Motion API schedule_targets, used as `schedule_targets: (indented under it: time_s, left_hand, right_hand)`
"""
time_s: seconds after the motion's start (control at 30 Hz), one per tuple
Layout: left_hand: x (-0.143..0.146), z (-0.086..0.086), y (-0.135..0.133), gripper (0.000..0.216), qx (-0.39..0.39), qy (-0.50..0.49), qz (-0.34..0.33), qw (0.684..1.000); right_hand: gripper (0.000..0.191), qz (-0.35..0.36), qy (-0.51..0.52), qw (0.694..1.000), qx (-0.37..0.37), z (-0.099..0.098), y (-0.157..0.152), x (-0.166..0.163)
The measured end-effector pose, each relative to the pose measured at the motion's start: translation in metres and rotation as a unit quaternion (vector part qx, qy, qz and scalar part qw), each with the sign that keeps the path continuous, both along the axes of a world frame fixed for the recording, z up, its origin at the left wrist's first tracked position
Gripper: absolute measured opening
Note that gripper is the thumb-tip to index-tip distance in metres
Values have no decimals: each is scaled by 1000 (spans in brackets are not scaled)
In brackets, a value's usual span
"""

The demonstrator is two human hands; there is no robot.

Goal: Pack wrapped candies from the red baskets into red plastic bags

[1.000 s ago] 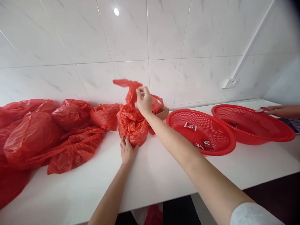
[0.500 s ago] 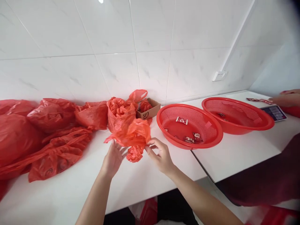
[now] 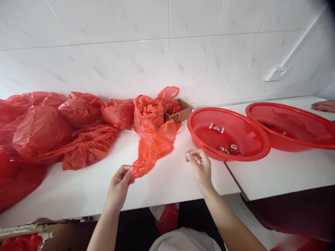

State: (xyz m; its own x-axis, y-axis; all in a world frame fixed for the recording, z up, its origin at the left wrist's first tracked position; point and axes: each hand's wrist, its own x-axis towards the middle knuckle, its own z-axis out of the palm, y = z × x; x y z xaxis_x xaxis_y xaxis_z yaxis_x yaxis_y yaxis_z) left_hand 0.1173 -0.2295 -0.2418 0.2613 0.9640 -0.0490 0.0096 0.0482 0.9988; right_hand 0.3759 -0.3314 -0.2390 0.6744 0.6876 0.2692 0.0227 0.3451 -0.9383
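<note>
My left hand point(image 3: 119, 186) pinches the lower end of an empty red plastic bag point(image 3: 154, 146) that stretches up toward a stuffed red bag point(image 3: 148, 111) by the wall. My right hand point(image 3: 200, 166) hovers over the white counter point(image 3: 170, 177) just right of that bag, fingers loosely curled and holding nothing. It sits close to the near rim of a red mesh basket point(image 3: 206, 118) with a few small wrapped packets point(image 3: 216, 128) in it.
Several filled red bags point(image 3: 42, 132) pile along the wall at left. A small cardboard box point(image 3: 180, 111) stands behind the bags. A second red basket point(image 3: 300, 118) lies at right, with another person's hand point(image 3: 323, 105) beyond it. A wall socket point(image 3: 277, 73) is on the tiles.
The bunched empty bag has been pulled out long by my left hand toward the counter's front edge. My right hand has let go of it and moved right.
</note>
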Motion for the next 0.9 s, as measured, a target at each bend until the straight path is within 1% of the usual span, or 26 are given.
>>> schedule_targets:
  time_s: [0.07, 0.1, 0.17, 0.23, 0.27, 0.3, 0.33, 0.4, 0.43, 0.47, 0.5, 0.6, 0.67, 0.7, 0.77, 0.8, 0.83, 0.9]
  left_hand:
    - [-16, -2, -1, 33, 7, 8, 22, 1000]
    - [-20, -2, -3, 31, 10, 19, 16, 1000]
    - [-23, -2, -8, 26, 20, 48, -18, 998]
    - [-19, -2, -16, 24, 27, 69, -56, 996]
    - [-17, -2, -19, 23, 29, 75, -69, 994]
    - [-14, -2, -22, 22, 29, 81, -79, 993]
    - [-12, -2, -25, 22, 30, 87, -84, 992]
    - [-10, -4, -28, 21, 25, 105, -87, 990]
    - [-11, -5, -28, 22, 19, 111, -85, 990]
    - [-11, -7, -28, 23, 10, 114, -80, 990]
    - [-12, -8, -27, 24, 1, 115, -75, 991]
    - [-15, -12, -26, 25, -19, 106, -66, 992]
    - [-16, -13, -27, 24, -21, 102, -78, 992]
    - [-15, -13, -27, 24, -20, 100, -86, 991]
    - [-14, -13, -29, 23, -15, 96, -95, 991]
    - [-14, -13, -29, 23, -13, 94, -94, 991]
    - [-14, -14, -29, 24, -13, 91, -90, 992]
    - [-14, -16, -27, 27, -22, 79, -75, 994]
  right_hand:
    - [19, 3, -9, 1000, -2, 5, -1, 0]
    - [18, 13, -29, 999, -3, 8, -1, -1]
    - [17, 35, -101, 994, 2, 16, 2, -6]
    - [29, 56, -194, 979, -10, 22, 7, -14]
    - [35, 72, -237, 968, -33, 24, 9, -17]
    - [37, 98, -269, 956, -70, 25, 11, -21]
    - [32, 133, -288, 941, -115, 25, 12, -23]
    - [19, 215, -285, 916, -185, 22, 12, -28]
    - [17, 243, -276, 909, -195, 21, 12, -29]
    - [18, 253, -271, 910, -185, 20, 11, -29]
    - [18, 242, -273, 917, -160, 19, 10, -29]
    - [11, 156, -305, 936, -80, 19, 10, -25]
    - [12, 126, -298, 943, -76, 17, 12, -23]
    - [19, 132, -281, 946, -90, 16, 13, -22]
    - [30, 175, -240, 946, -131, 12, 15, -21]
    - [30, 207, -222, 941, -149, 11, 15, -22]
    - [25, 242, -205, 935, -158, 9, 15, -22]
    - [19, 285, -161, 934, -145, 7, 14, -24]
